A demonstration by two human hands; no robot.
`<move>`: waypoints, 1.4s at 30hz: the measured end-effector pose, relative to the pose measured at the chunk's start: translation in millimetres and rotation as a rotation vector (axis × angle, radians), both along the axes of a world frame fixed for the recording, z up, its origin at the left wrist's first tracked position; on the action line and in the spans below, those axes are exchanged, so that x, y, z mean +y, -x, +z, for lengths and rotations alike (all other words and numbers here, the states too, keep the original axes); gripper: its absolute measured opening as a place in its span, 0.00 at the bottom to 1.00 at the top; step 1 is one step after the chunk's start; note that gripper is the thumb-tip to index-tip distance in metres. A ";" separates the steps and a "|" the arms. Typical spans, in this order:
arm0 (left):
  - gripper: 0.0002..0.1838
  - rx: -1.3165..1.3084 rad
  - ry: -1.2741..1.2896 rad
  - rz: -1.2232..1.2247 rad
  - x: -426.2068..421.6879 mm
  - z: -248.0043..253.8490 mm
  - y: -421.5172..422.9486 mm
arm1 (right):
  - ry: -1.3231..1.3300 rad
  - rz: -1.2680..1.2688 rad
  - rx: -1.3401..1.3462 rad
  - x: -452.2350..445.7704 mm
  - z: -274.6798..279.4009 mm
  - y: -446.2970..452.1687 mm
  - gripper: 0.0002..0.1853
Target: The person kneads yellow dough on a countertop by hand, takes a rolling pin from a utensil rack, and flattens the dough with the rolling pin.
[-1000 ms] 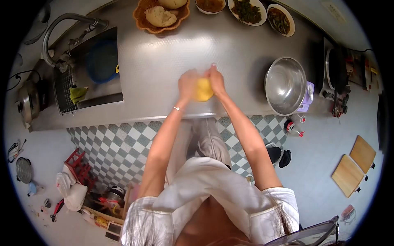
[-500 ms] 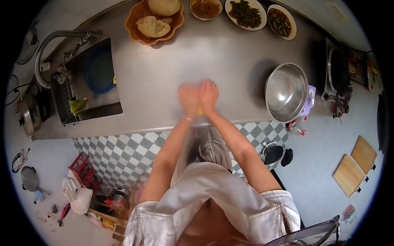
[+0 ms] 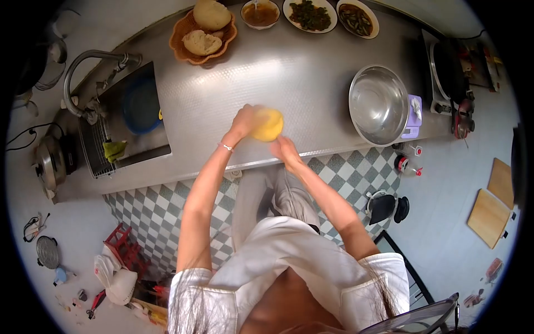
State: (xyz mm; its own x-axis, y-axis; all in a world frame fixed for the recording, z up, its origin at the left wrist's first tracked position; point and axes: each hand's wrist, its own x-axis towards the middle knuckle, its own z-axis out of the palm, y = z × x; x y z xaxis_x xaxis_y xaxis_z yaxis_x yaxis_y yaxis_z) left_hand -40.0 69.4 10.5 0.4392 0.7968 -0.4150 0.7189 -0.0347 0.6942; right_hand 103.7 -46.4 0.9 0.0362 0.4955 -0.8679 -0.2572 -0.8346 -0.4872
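A rounded lump of yellow dough [image 3: 268, 124] is between my hands, close to the front edge of the steel counter [image 3: 206, 117]. My left hand [image 3: 243, 121] grips its left side, with the fingertips blurred over the upper edge. My right hand [image 3: 285, 149] holds the lower right edge, its fingers partly hidden and smeared. Whether the dough rests on the counter or is lifted slightly, I cannot tell.
To the right, a large steel bowl [image 3: 378, 104] sits beside a purple kitchen scale [image 3: 412, 117]. A sink [image 3: 162, 146] is on the left. Along the back are a wicker basket [image 3: 177, 40] with pale dough pieces, a bowl of brown sauce [image 3: 260, 14] and two plated dishes.
My hands were together, pressing down with the dough mostly hidden under them. Now they are apart at its two sides, and the dough shows. The whole view has shifted slightly.
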 end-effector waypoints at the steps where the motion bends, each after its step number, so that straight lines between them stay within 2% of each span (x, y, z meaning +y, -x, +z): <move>1: 0.23 0.052 -0.009 -0.007 -3.0 1.8 -1.4 | -0.018 -0.077 0.048 7.0 2.1 5.9 0.21; 2: 0.23 0.059 0.000 -0.011 -7.1 4.4 -0.6 | -0.034 -0.154 0.098 9.9 7.1 9.6 0.23; 3: 0.24 0.067 0.005 -0.018 -8.7 8.9 1.5 | -0.051 -0.170 0.048 13.3 18.7 12.6 0.21; 4: 0.25 0.073 0.007 -0.024 -8.5 13.4 2.7 | -0.191 -0.134 -0.098 11.5 4.4 11.0 0.20; 6: 0.24 -0.136 0.273 0.296 -25.5 23.4 4.0 | -0.460 -0.045 -0.393 7.4 -39.0 -2.2 0.18; 7: 0.24 -0.239 0.413 0.455 -40.2 28.1 5.3 | -0.579 0.058 -0.505 17.8 -22.2 -8.9 0.17; 9: 0.20 -0.550 0.370 0.733 -88.9 -12.8 -11.4 | -0.815 0.266 -0.726 54.0 30.6 -22.8 0.15; 10: 0.19 -0.709 0.339 0.874 -105.9 -26.9 -17.2 | -0.852 0.379 -0.709 66.4 25.8 -27.4 0.15; 13: 0.15 -0.520 0.598 0.741 -115.4 -15.2 -18.8 | -0.924 0.665 -0.684 95.9 18.5 -33.9 0.15; 15: 0.15 -0.362 0.476 0.708 -95.0 -16.6 1.2 | -0.922 0.776 -0.703 104.1 21.8 -31.3 0.15; 16: 0.15 -0.281 0.419 0.691 -81.9 -17.4 8.4 | -0.804 0.740 -0.670 107.1 27.4 -28.7 0.15; 18: 0.13 -0.240 -0.205 0.755 -45.5 4.7 -4.9 | -0.564 0.662 -0.609 110.4 38.0 -24.4 0.15; 20: 0.10 -0.238 -0.659 0.611 -11.2 -13.3 -33.5 | -0.493 0.592 -0.757 108.9 27.2 -8.8 0.14; 21: 0.12 -0.233 -0.572 0.534 -13.7 -11.1 -43.9 | -0.458 0.557 -0.830 106.9 18.6 -1.9 0.14; 24: 0.18 -0.158 -0.379 0.323 -21.0 17.5 -57.0 | -0.714 0.422 -1.149 84.4 -15.5 3.0 0.12; 26: 0.19 -0.031 -0.319 0.212 -29.7 43.3 -52.8 | -0.876 0.316 -1.137 68.0 -5.5 9.0 0.08; 27: 0.19 -0.066 -0.311 0.291 -37.7 32.3 -52.7 | -0.965 0.268 -1.152 63.0 -12.0 10.5 0.08; 29: 0.19 -0.137 -0.477 0.340 -44.8 5.3 -50.4 | -1.071 0.164 -1.170 62.1 -18.4 16.4 0.08; 31: 0.18 -0.181 -0.618 0.426 -31.1 -8.3 -52.9 | -0.966 0.300 -1.177 70.4 -22.0 14.8 0.07; 34: 0.18 -0.009 -0.394 0.336 -14.7 -4.9 -48.0 | -0.889 0.384 -1.234 91.0 -32.7 12.5 0.08; 37: 0.19 0.225 -0.375 0.357 -1.2 -25.7 -54.3 | -0.846 0.387 -1.275 106.9 -41.5 11.3 0.11; 38: 0.18 0.231 -0.391 0.371 2.3 -30.8 -55.7 | -0.835 0.375 -1.288 113.9 -43.1 10.7 0.12; 40: 0.18 0.240 -0.429 0.396 6.7 -28.9 -58.2 | -0.794 0.366 -1.231 119.4 -36.5 10.7 0.15; 41: 0.18 0.185 -0.348 0.319 6.7 -27.1 -55.7 | -0.774 0.361 -1.202 120.7 -32.3 10.3 0.16; 42: 0.18 0.129 -0.267 0.244 12.2 -14.3 -50.5 | -0.722 0.307 -0.937 121.8 -29.4 3.6 0.18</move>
State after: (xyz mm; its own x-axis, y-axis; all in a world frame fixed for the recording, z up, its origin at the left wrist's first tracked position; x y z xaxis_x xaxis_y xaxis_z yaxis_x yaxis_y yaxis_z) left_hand 10.5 81.6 -3.8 0.1810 0.9590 -0.2182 0.8093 -0.0191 0.5871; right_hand 100.1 75.4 -28.6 0.2963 0.9508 -0.0906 0.6028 -0.2597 -0.7544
